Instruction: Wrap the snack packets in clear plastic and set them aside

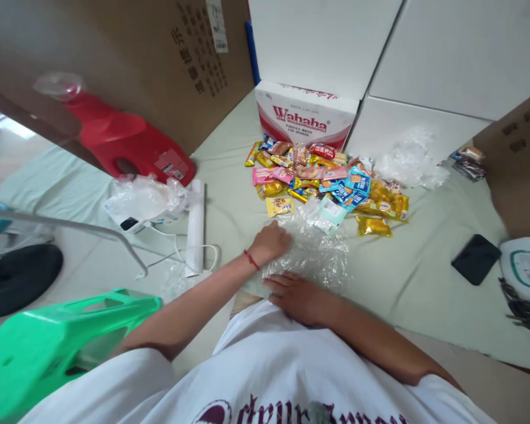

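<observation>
A clear plastic bag [313, 250] lies flat on the pale green surface in front of me. My left hand [270, 241] rests on the bag's left edge with fingers curled onto the plastic. My right hand [298, 294] lies flat on the bag's near edge, fingers stretched out toward the left. Beyond the bag sits a heap of several small snack packets [327, 179] in yellow, pink, blue and gold wrappers.
A red-and-white Wahaha box [304, 115] stands behind the snacks, with white boxes and brown cartons around it. A black phone [476, 259] lies at right. Crumpled plastic [145, 197], a white roll [196, 227], a red object [128, 141] and a green stool [57, 341] sit at left.
</observation>
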`<state>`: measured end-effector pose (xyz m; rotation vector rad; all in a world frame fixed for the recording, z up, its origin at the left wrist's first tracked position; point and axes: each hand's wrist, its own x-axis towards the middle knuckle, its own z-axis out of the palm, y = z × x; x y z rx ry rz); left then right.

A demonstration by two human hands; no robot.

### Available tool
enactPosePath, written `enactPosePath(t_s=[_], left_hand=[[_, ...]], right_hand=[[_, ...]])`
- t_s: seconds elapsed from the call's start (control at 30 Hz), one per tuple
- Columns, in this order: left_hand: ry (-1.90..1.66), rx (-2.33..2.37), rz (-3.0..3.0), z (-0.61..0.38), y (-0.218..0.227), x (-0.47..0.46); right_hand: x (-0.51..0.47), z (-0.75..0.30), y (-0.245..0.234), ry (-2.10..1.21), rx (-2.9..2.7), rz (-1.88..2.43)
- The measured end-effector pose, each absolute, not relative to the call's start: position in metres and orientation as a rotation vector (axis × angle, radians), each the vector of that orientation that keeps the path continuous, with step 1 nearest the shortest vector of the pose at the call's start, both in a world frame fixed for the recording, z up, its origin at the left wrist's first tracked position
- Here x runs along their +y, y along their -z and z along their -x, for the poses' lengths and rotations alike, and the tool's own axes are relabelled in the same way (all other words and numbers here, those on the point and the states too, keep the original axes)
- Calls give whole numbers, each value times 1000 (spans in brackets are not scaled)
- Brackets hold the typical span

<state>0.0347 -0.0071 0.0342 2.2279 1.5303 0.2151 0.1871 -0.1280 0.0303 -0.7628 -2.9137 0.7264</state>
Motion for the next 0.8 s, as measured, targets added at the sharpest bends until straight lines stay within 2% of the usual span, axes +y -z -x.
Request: enactPosePath(t_s=[0.1,0.17,0.2,0.3,0.37,0.43,0.67,0.8], left_hand=[[-198,1615,-2411,-41,-24,-35],[-203,1545,-2481,-38,-16,-46],[-201,1515,-2498,-35,-12,-49],[-195,1489,-2523,-29,-5,-48],[-188,1486,-2534,-28,-4,-46],[-181,1482,-2541,-28,-5,-45],[-229,1477,-2511,-26,-9,-46],[-255,1463,-2488,-25,-10,-45]], right_hand=[[-116,-213,-46,-1050,-2915,513],[-94,-251,-59,-1165,-2794,669],[-77,-275,-66,-1108,-2682,924],[-6,-346,-83,-409,-2211,1760],[46,-379,-87,-71,-2133,1954],[88,-395,-87,-27,-2259,2052],[116,-411,-81,-37,-2423,2169],[117,-413,-87,-134,-2698,1746]])
